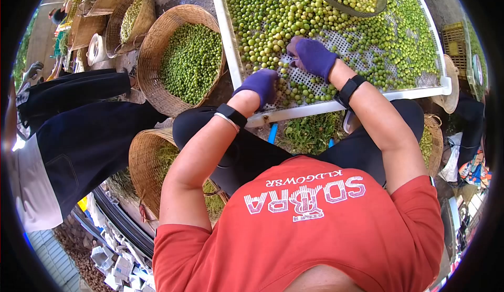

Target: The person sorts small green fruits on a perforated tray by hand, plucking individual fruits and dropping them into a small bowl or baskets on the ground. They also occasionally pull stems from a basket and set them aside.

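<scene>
A white perforated tray (336, 98) spreads in front of me, holding many small round green fruits (273, 8) that look like gooseberries. My left hand (259, 86), in a purple glove, is low over the tray's near left part, fingers curled down among the fruits. To its right, my right hand (314, 56), also gloved in purple, reaches a little farther in with its fingers bent together beside the loose fruits. Whatever either hand grips is hidden by the gloves. A round mesh basket (382, 0) of yellower fruits sits at the tray's far side.
Left of the tray stands a woven basket (152, 55) of green fruits, with another basket (144, 3) behind. More baskets (142, 158) flank my legs. Leafy clippings (315, 134) lie below the tray. A person in dark trousers (89, 139) is close on the left; a yellow crate (454, 42) is right.
</scene>
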The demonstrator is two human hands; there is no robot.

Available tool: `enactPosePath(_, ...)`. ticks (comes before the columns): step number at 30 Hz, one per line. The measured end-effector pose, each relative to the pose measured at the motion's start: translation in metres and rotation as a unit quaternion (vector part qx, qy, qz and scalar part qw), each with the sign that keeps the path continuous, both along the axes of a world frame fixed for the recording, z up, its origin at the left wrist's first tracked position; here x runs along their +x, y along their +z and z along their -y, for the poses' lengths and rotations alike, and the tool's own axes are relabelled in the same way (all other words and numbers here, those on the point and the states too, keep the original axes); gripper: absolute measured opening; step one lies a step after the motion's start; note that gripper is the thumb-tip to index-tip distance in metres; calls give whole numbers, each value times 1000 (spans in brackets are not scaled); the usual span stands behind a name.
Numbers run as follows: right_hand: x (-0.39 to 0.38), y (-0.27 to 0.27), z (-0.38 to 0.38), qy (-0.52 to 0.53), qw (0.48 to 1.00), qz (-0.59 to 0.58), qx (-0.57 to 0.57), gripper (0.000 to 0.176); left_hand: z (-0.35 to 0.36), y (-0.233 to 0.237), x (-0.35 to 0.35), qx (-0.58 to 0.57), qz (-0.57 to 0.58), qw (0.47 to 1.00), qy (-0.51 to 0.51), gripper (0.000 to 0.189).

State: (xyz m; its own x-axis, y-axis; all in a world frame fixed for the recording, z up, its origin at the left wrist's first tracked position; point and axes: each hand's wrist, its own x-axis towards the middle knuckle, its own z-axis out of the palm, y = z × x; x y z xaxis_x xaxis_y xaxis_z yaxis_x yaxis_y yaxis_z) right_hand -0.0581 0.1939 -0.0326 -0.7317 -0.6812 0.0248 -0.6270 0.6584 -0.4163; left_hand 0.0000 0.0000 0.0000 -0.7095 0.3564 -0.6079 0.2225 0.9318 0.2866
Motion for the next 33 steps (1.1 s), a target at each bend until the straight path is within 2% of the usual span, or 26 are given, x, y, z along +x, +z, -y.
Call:
enactPosePath(2, 10, 16, 9, -9, 999, 17, -46, 20, 9, 6, -2, 25, 51, 994, 93, 51)
enactPosePath(3, 18, 17, 24, 11, 996, 20, -81, 21, 19, 26, -3, 47, 105, 981, 156, 45)
enactPosePath(4, 22, 17, 28, 31, 995, 16, -96, 23, 29, 21, -2, 210, 181, 920, 276, 41)
enactPosePath(5, 23, 17, 29, 52, 993, 9, -110, 24, 41, 13, 0, 362, 247, 813, 383, 38)
enactPosePath(6, 24, 11, 34, 74, 994, -4, -80, 13, 49, 18, -8, 473, 321, 725, 383, 31)
enactPosePath(9, 29, -1, 35, 93, 994, -53, 0, 10, 60, 31, -9, 479, 282, 745, 369, 13)
enactPosePath(12, 27, -5, 29, 79, 995, -64, -2, 10, 57, 38, -7, 537, 356, 620, 448, 16)
enactPosePath(15, 27, -8, 26, 52, 998, -45, -7, 6, 57, 29, -13, 551, 363, 644, 387, 22)
enactPosePath(16, 28, -10, 26, 43, 998, -35, -12, 5, 54, 29, -16, 549, 313, 675, 381, 23)
enactPosePath(19, 14, -5, 17, 44, 996, 76, -29, 9, 42, 33, -18, 441, 180, 753, 454, 20)
enactPosePath(20, 4, -1, 10, 35, 996, 80, -33, 12, 45, 21, -18, 417, 133, 782, 444, 23)
enactPosePath(21, -8, 10, 3, 27, 995, 84, -37, 14, 47, 21, -22, 281, 89, 880, 372, 29)
enactPosePath(22, -19, 37, -7, 7, 994, 101, -36, 18, 41, 22, -23, 226, 41, 923, 308, 29)
enactPosePath(23, -35, 35, -22, -25, 991, 78, -104, 18, 34, 22, -23, 168, -8, 956, 242, 29)
enactPosePath(24, -40, 68, -32, -68, 993, 18, -90, 20, 32, 13, -21, 160, -12, 967, 199, 30)
enactPosePath(25, -57, 68, -48, -143, 983, 34, -106, 27, 29, 5, -20, 151, -16, 976, 156, 32)
enactPosePath(26, -58, 73, -58, -182, 968, -118, -127, 36, 21, 5, -20, 115, -14, 988, 106, 37)
enactPosePath(29, -58, 64, -57, -203, 948, -211, -121, 40, 14, -21, -15, 89, -132, 986, -45, 32)
enactPosePath(30, -47, 60, -48, -178, 965, -156, -116, 30, 4, -8, -13, 49, -104, 992, -42, 25)
enactPosePath(31, -43, 56, -35, -139, 988, -63, -14, 20, -2, -7, -13, 22, -112, 992, -50, 23)
enactPosePath(33, -19, 41, -18, -84, 995, -15, 44, 15, -10, -5, -10, -36, -126, 989, -64, 19)
